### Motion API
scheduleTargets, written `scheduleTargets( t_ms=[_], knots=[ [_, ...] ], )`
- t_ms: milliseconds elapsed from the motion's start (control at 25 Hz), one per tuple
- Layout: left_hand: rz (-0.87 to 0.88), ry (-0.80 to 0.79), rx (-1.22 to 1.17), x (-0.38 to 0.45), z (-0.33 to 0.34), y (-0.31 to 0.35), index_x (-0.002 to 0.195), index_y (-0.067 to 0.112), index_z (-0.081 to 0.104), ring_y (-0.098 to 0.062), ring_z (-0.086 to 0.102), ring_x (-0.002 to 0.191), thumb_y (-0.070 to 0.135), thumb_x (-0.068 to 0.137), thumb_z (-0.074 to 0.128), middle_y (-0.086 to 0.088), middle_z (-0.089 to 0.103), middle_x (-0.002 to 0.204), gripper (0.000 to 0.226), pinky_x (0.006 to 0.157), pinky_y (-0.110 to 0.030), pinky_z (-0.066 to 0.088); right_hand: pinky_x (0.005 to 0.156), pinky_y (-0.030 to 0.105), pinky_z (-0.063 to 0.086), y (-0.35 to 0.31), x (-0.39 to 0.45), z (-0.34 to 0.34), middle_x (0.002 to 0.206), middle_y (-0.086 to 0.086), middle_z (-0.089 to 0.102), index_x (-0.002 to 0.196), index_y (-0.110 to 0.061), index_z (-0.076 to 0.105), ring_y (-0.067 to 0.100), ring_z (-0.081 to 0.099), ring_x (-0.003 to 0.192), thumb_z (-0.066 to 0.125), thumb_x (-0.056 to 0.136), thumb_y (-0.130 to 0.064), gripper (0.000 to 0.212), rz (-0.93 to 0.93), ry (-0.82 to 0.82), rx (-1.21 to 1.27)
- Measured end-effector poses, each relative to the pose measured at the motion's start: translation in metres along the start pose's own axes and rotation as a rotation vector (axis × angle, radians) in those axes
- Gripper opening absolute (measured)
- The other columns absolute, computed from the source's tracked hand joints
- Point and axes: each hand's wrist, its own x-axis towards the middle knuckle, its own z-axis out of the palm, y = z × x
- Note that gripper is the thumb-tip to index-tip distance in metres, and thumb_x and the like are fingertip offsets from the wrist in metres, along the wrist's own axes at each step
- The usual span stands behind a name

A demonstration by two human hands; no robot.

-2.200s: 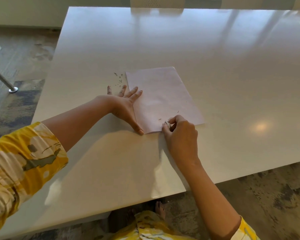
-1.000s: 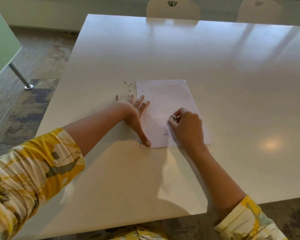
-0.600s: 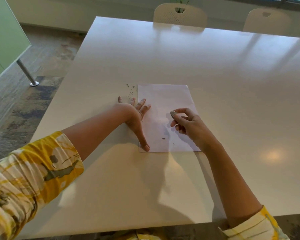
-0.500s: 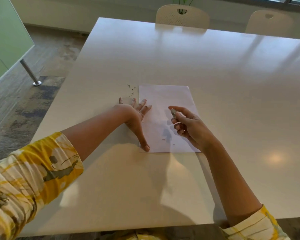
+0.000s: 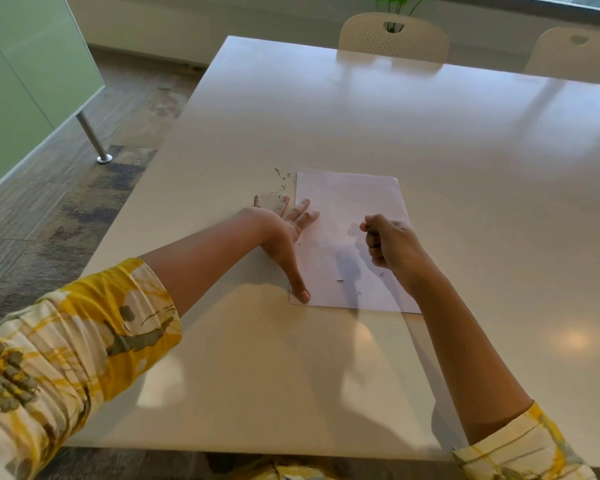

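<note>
The white worktop (image 5: pixel 430 150) fills most of the view. More of its far side shows than two seconds ago, with two pale chairs (image 5: pixel 392 38) and a green plant (image 5: pixel 399 0) behind it. A green panel (image 5: pixel 21 81) stands to the left.

The sheet of paper (image 5: pixel 354 199) lies flat near the worktop's near-left part, where it lay before. Its shorter edges face the person.

The left hand (image 5: pixel 281 237) has not shifted. It lies palm down and spread at the sheet's left edge, holding nothing. Two fingertips rest on the paper and the others on the worktop. The thumb stretches back along the edge, its tip pressing the near-left corner. The forearm reaches in from a yellow patterned sleeve (image 5: pixel 66 358).

The right hand (image 5: pixel 390 245) has changed most. Two seconds ago it pressed down near the sheet's near edge. Now it is lifted off the paper over the right half, and its shadow falls on the sheet. Half a second ago the forefinger and thumb were stretched out. Now all the fingers are curled into a loose fist, knuckles up, with the thumb against the forefinger. They pinch a small grey piece (image 5: pixel 363 227), of which only a dark tip shows.

Dark specks (image 5: pixel 281 183) lie scattered on the worktop just beside the sheet's far-left corner, and a few crumbs (image 5: pixel 340 280) lie on the paper's near part.
</note>
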Motion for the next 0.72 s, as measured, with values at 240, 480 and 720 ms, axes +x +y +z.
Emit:
scheduleTargets(
  t_ms=[240,480,720],
  knots=[
    [0.003,0.02,-0.005,0.004,0.001,-0.001,0.149,0.036,-0.032,-0.022,-0.036,0.144,0.088,0.031,0.076,0.012,-0.042,0.155,0.168,0.109,-0.068,-0.02,0.044,0.015,0.03,-0.007,0.0,-0.011,0.053,-0.009,0.048,0.066,-0.019,0.067,0.007,0.034,0.048,0.068,0.09,-0.033,0.029,-0.175,0.114,-0.115],
    [0.015,0.048,0.008,0.003,0.0,0.003,0.15,0.032,-0.03,-0.021,-0.036,0.144,0.087,0.032,0.076,0.007,-0.038,0.158,0.168,0.111,-0.066,-0.022,0.041,0.014,0.03,0.002,0.002,-0.027,0.047,-0.017,0.05,0.081,-0.02,0.073,0.005,0.034,0.042,0.072,0.084,-0.048,0.027,-0.24,0.067,-0.277],
    [0.102,0.083,0.097,-0.018,-0.003,0.043,0.153,0.019,-0.025,-0.028,-0.035,0.144,0.079,0.051,0.078,-0.003,-0.032,0.161,0.157,0.106,-0.058,-0.026,0.057,0.018,0.038,0.022,0.014,-0.032,0.061,-0.012,0.055,0.091,-0.017,0.072,0.002,0.047,0.054,0.066,0.094,-0.033,0.017,-0.421,0.214,-0.295]
  ],
)
